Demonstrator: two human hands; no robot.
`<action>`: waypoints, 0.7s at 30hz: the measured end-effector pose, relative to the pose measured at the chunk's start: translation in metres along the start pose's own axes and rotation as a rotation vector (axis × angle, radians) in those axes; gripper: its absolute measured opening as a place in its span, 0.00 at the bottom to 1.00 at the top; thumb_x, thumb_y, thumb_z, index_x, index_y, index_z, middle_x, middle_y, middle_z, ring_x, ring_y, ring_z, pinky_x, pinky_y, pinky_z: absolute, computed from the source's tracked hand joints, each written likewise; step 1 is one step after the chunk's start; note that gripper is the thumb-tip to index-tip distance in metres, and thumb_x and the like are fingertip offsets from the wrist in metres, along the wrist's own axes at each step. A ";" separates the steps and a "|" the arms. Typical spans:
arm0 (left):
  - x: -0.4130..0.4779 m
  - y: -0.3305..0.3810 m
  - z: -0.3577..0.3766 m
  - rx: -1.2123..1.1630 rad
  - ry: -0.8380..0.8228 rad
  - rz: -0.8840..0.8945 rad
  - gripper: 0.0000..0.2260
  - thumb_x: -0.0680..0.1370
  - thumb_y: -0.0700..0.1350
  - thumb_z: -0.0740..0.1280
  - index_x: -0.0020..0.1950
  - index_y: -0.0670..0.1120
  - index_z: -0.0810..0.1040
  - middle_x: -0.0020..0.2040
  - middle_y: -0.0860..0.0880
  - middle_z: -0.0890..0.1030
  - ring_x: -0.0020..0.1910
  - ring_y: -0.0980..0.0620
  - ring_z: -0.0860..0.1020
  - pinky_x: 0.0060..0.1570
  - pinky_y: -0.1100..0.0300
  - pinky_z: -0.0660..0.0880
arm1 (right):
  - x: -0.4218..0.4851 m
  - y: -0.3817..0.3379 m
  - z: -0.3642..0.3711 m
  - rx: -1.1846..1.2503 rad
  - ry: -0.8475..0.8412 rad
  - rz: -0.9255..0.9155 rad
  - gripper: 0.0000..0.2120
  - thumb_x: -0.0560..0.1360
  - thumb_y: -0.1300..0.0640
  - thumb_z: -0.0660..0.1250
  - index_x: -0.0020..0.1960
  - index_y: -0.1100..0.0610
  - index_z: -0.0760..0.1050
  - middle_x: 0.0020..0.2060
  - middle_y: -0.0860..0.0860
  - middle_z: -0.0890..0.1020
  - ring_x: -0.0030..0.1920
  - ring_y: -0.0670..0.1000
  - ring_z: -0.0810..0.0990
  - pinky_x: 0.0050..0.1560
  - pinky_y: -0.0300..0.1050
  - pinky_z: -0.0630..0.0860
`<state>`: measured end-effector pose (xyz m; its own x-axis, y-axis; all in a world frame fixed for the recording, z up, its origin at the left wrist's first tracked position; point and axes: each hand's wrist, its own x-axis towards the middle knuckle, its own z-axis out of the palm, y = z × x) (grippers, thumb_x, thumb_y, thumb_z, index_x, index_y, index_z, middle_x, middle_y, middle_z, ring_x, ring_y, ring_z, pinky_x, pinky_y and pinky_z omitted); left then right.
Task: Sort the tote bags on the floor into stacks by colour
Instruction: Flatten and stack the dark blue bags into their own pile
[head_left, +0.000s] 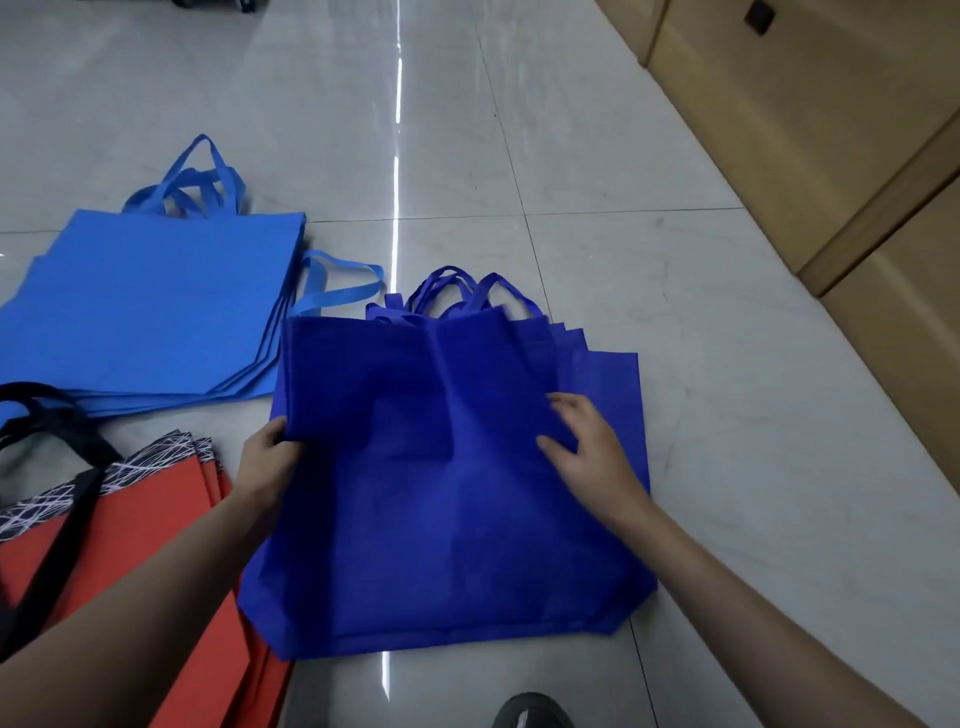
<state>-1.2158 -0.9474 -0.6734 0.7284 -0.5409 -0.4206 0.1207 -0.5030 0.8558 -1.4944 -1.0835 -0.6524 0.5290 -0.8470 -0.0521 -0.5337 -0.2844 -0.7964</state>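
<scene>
Head view: dark blue tote bag (441, 493) between hands, left hand (270, 462) pinching its edge, right hand (592, 452) spread flat on top.

Bright overhead light streaks glare down the glossy floor (397, 171) — edges bow, slightly soft.

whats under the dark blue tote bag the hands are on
More dark blue fabric tote bags, edges fanned out at the top right beneath the top bag. How many, and any floor beneath, is covered.
</scene>
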 end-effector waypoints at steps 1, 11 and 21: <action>0.002 -0.001 -0.003 -0.020 0.003 -0.017 0.17 0.70 0.27 0.54 0.39 0.46 0.74 0.45 0.41 0.76 0.42 0.45 0.73 0.47 0.51 0.70 | -0.010 -0.004 0.005 -0.088 0.039 -0.107 0.16 0.75 0.61 0.67 0.62 0.57 0.75 0.69 0.49 0.65 0.70 0.48 0.62 0.65 0.34 0.61; 0.014 -0.009 0.002 0.030 -0.002 -0.089 0.05 0.74 0.33 0.66 0.46 0.41 0.73 0.38 0.43 0.76 0.33 0.47 0.73 0.31 0.59 0.75 | 0.006 0.040 -0.003 0.440 0.319 0.586 0.26 0.72 0.71 0.64 0.66 0.57 0.60 0.54 0.53 0.75 0.43 0.51 0.76 0.43 0.44 0.78; 0.010 -0.032 0.018 0.277 -0.050 -0.073 0.07 0.70 0.26 0.59 0.38 0.37 0.72 0.35 0.40 0.74 0.34 0.46 0.69 0.32 0.55 0.66 | -0.018 0.070 0.011 -0.563 0.409 0.087 0.23 0.66 0.67 0.73 0.61 0.62 0.74 0.55 0.60 0.77 0.51 0.61 0.77 0.48 0.55 0.79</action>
<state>-1.2247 -0.9489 -0.7101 0.6899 -0.5255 -0.4979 -0.0224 -0.7030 0.7108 -1.5342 -1.0828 -0.7133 0.2372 -0.9468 0.2174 -0.8819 -0.3037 -0.3606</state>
